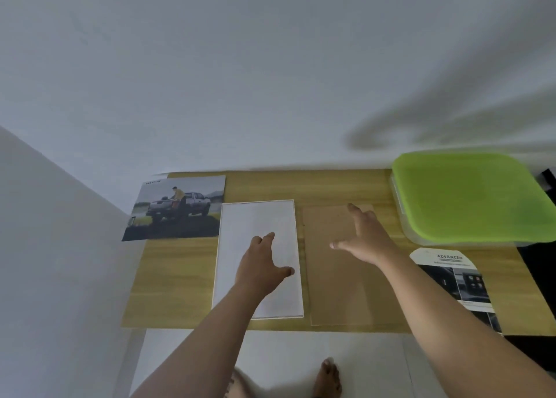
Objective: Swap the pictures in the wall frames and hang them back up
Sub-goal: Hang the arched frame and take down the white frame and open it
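A white-edged picture frame (237,232) lies flat in the middle of the wooden table (177,280), a pale sheet showing inside it. My left hand (263,266) lies on it with fingers spread. To its right lies a brown backing board (334,289); my right hand (365,236) hovers over or touches its upper part, fingers straight and spread. A picture of a pickup truck (177,208) lies at the table's back left. A printed sheet headed ADVANCED (454,277) lies at the front right, partly over the edge.
A clear box with a green lid (469,196) stands at the back right of the table. A white wall rises behind the table and another stands at the left. My bare feet (328,379) stand on the pale floor below the table's front edge.
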